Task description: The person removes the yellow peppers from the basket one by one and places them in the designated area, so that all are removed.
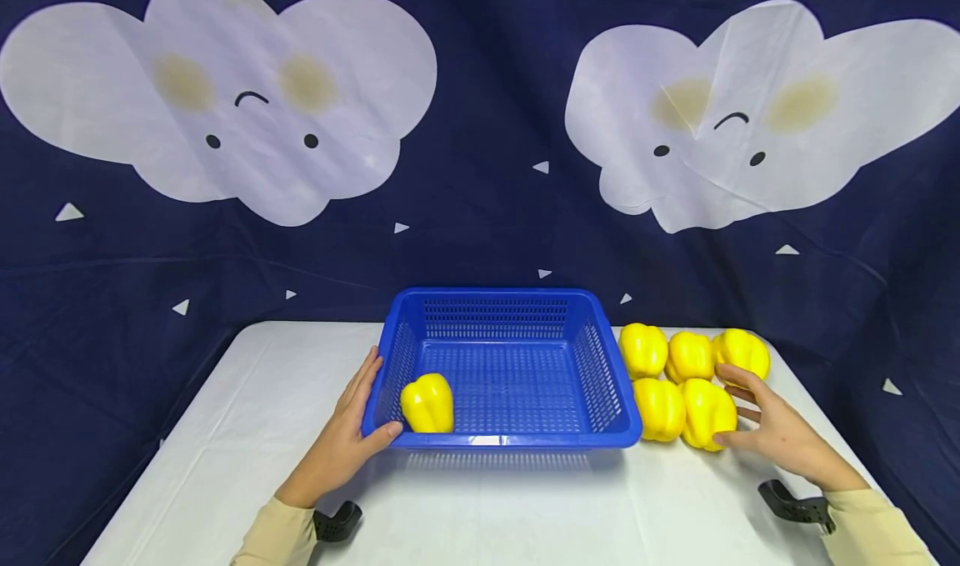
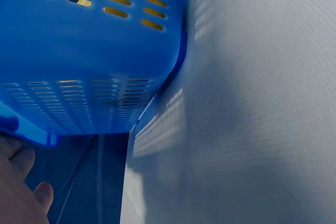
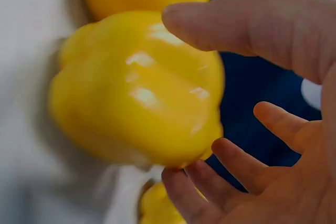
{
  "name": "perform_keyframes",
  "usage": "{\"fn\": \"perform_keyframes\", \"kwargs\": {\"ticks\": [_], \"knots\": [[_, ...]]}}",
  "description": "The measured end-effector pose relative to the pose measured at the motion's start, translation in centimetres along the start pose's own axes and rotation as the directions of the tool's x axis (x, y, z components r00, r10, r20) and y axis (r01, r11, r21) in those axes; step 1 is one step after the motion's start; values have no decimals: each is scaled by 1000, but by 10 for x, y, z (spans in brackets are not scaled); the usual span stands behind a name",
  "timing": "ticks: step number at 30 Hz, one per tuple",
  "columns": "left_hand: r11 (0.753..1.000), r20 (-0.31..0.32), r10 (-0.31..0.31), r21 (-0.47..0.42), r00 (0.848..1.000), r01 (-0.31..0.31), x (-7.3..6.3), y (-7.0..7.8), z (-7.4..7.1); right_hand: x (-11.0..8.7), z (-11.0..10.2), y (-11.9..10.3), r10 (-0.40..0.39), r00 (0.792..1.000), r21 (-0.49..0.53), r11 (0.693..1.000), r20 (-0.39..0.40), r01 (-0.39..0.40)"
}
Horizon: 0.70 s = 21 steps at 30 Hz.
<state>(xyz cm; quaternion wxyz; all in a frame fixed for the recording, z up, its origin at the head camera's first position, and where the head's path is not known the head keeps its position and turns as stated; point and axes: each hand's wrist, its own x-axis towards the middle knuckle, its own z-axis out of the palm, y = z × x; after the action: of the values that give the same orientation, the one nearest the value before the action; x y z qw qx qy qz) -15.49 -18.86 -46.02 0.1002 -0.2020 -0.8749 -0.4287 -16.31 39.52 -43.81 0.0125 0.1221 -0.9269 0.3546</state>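
Note:
A blue plastic basket (image 1: 495,441) with slotted walls stands on the white table, one yellow bell pepper (image 1: 427,403) in its front left corner. My left hand (image 1: 347,433) rests at the basket's left side, fingers straight along the outside and the thumb at the front rim. Right of the basket, several yellow bell peppers sit close together in two rows. Around the front right bell pepper (image 3: 136,87) my right hand (image 1: 780,433) is spread, thumb on one side and fingers on the other. Its fingertips are at the pepper's surface; whether they press on it cannot be told.
Other bell peppers (image 1: 660,409) stand beside the basket's right wall, some in the back row (image 1: 689,356). Behind the white table (image 1: 240,449) hangs a dark blue cloth (image 1: 495,174) with cloud prints. A black device is strapped at each wrist.

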Motion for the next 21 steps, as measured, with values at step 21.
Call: {"fn": "perform_keyframes", "kwargs": {"ticks": [21], "knots": [[1000, 0, 0, -4, 1000, 0, 0, -2, 1, 36, 5, -90, -166, 985, 57, 984, -37, 168]]}}
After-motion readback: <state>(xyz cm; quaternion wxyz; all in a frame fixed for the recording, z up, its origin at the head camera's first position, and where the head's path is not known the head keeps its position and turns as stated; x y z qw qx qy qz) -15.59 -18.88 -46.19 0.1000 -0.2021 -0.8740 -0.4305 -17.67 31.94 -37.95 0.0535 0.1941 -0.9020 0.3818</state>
